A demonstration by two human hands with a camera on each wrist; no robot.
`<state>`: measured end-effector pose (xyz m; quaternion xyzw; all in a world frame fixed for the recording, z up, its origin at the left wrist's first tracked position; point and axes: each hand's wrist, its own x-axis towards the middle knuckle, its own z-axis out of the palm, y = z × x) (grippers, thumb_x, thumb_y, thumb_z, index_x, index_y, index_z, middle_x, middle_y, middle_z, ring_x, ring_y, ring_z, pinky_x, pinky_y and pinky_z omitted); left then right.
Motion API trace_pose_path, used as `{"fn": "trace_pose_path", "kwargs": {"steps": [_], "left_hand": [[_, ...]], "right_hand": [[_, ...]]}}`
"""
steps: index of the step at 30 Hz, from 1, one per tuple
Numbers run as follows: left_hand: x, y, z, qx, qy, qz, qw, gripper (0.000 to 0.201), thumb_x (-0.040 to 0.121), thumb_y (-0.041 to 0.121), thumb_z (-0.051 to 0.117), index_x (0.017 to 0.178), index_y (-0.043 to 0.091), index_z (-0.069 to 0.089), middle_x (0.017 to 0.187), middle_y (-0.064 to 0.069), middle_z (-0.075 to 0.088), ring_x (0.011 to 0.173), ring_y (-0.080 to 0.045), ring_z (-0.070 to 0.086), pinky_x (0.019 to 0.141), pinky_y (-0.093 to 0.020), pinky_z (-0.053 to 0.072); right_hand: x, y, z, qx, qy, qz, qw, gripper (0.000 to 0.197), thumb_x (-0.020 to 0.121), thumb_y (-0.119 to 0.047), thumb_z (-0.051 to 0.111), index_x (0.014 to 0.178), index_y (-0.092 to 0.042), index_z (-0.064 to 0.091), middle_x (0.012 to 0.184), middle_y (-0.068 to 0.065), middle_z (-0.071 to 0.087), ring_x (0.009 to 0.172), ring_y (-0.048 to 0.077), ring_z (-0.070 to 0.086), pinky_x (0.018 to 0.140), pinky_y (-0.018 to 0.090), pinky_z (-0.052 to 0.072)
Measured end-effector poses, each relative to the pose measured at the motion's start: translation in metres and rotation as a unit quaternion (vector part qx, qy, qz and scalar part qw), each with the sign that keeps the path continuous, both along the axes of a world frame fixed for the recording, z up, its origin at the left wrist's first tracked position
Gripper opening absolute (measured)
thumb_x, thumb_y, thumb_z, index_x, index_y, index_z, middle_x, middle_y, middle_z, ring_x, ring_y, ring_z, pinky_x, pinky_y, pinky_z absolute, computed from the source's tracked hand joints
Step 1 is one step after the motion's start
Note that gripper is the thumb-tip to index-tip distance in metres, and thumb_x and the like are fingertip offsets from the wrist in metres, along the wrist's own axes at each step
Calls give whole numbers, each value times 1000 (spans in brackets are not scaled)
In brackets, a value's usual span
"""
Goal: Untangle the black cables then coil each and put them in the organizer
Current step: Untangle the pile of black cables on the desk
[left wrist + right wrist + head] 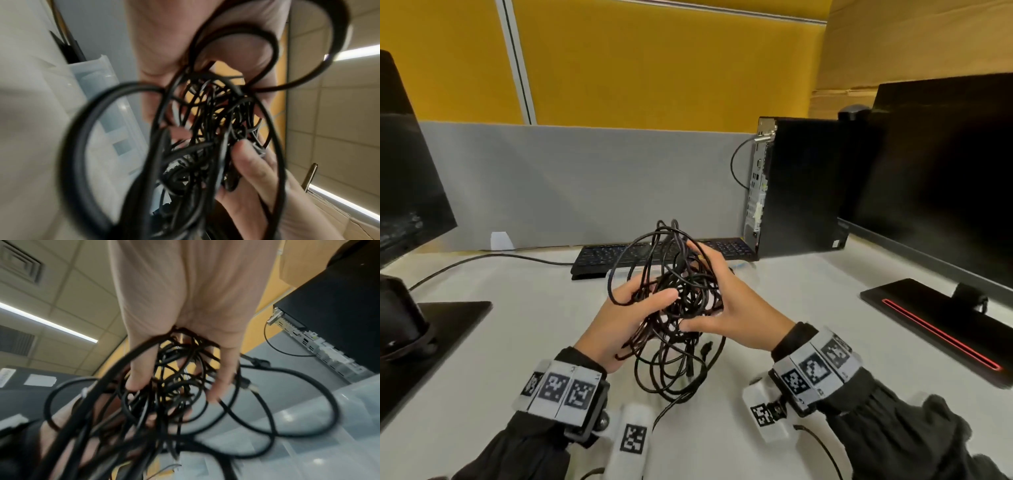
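A tangle of black cables [681,291] is held above the white desk [517,342] between both hands. My left hand [640,303] grips its left side, fingers and thumb curled round several strands. From the right, my right hand [726,301] grips the bundle with its fingers threaded into the loops. Loose loops [674,373] hang down to the desk. The left wrist view shows the knotted cables [205,129] and a translucent plastic organizer [98,97] beyond them. The right wrist view shows the cables [164,394] over the same organizer [308,426]. In the head view the organizer is hidden.
A black keyboard [619,255] lies behind the hands. A computer tower [801,185] and a monitor [941,178] with a flat stand base [935,322] stand on the right. Another monitor [407,171] and its stand [431,325] are at left. A grey partition [585,185] closes the back.
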<state>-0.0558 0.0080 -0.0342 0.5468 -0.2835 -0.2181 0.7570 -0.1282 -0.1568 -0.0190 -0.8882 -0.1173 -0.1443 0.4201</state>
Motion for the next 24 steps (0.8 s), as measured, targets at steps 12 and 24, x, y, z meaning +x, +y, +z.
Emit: {"fn": "trace_pose_path", "kwargs": {"steps": [12,24], "left_hand": [[-7,9,8,46,-445,81,890,30,71,32,73,99,30,63,112,13,51,113,-13,51,91,-16,42],[23,39,9,-86,-134,60,985,60,51,69,75,101,38,66,127,5,59,122,-17,53,98,-41,47]], "right_hand": [[-14,11,16,353,197,55,913,57,79,-24,66,131,-32,45,127,9,59,110,23,62,77,50,55],[11,-22,-27,626,66,175,757,63,57,-12,83,116,-16,61,121,15,61,115,36,55,108,62,25]]}}
